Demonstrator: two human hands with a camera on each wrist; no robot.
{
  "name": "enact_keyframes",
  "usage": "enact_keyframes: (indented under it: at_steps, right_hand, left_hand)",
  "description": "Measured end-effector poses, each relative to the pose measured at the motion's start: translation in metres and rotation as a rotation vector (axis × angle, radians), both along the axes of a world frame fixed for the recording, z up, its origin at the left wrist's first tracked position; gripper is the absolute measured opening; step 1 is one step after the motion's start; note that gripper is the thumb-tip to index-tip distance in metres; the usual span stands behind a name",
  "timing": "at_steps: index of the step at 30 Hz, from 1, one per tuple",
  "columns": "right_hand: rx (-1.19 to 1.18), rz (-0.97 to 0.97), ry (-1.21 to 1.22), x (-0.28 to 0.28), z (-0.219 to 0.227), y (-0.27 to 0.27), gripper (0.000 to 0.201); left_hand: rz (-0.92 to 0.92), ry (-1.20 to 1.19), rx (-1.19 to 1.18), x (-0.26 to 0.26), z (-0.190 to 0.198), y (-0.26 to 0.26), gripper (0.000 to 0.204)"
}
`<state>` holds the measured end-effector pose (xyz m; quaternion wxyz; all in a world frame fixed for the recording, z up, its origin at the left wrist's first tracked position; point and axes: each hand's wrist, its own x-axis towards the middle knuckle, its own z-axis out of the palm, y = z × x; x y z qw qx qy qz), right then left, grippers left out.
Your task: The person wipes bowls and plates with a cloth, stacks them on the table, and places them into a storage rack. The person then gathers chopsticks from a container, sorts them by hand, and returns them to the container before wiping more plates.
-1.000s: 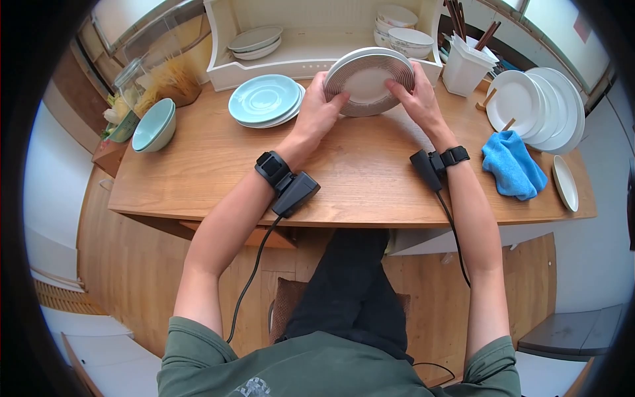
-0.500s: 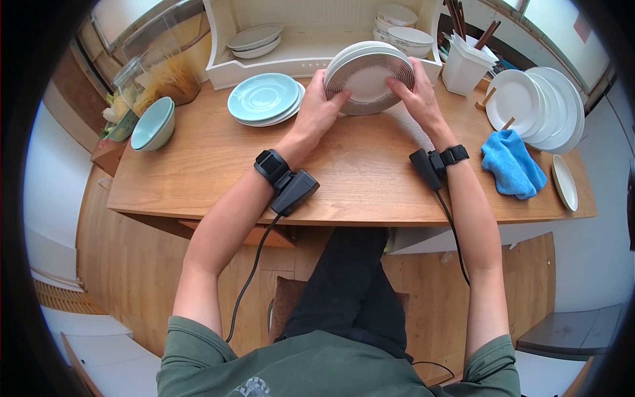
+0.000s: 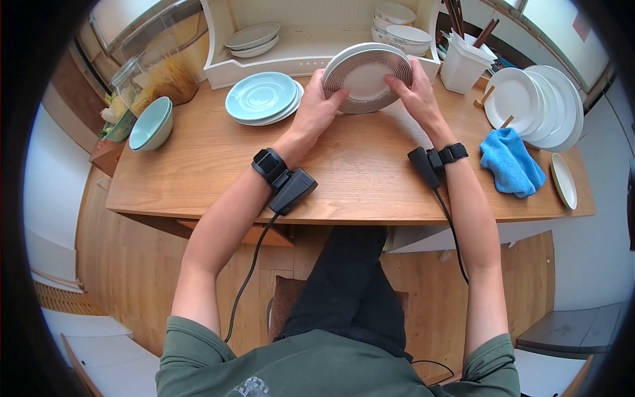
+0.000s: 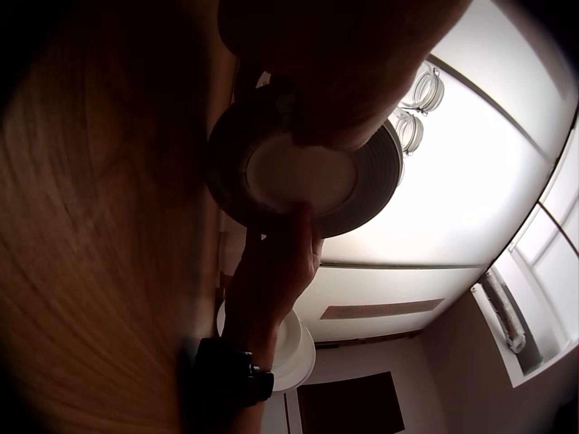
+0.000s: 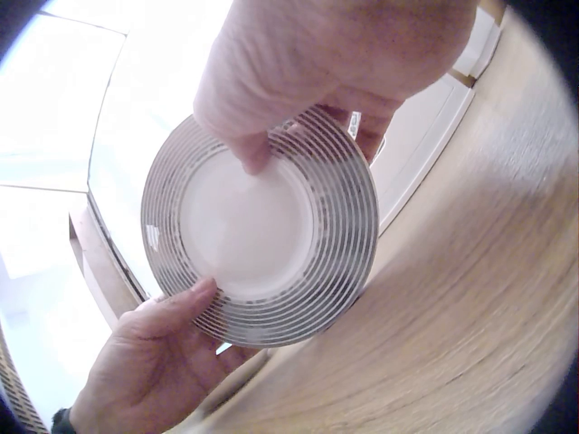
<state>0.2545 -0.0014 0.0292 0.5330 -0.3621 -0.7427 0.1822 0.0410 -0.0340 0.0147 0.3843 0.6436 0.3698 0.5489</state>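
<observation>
Both hands hold a small stack of plates upright over the desk, faces tilted toward me. The front ringed plate (image 3: 368, 78) has a pale centre and fine grey concentric rings, clear too in the right wrist view. White plate rims show behind its top edge. My left hand (image 3: 316, 111) grips the left edge with its thumb on the face. The right hand (image 3: 419, 98) grips the right edge the same way, its thumb near the centre. Most of the fingers are hidden behind the plates. Left of them, a light-blue plate (image 3: 260, 94) lies on white plates.
A white shelf (image 3: 264, 71) with plates and bowls stands behind. Light-blue bowls (image 3: 151, 124) sit at left. To the right are a white chopstick holder (image 3: 463, 64), racked white plates (image 3: 512, 99), a blue cloth (image 3: 511, 162) and a small oval dish (image 3: 563, 180) near the desk's edge.
The held plates have tipped slightly, and more of the white rim behind the ringed plate shows at the top. Both hands keep the same grip.
</observation>
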Motion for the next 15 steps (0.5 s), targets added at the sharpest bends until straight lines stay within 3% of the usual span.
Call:
enact_keyframes:
  at_steps: [7, 15]
  right_hand:
    - [-0.011, -0.015, -0.023, 0.000, -0.001, 0.001, 0.036]
    - [-0.003, -0.084, -0.130, -0.001, 0.004, -0.009, 0.034]
  left_hand:
    - [0.021, 0.023, 0.016, -0.001, -0.004, 0.005, 0.040]
    - [0.165, 0.207, 0.129, 0.000, 0.000, 0.002, 0.033]
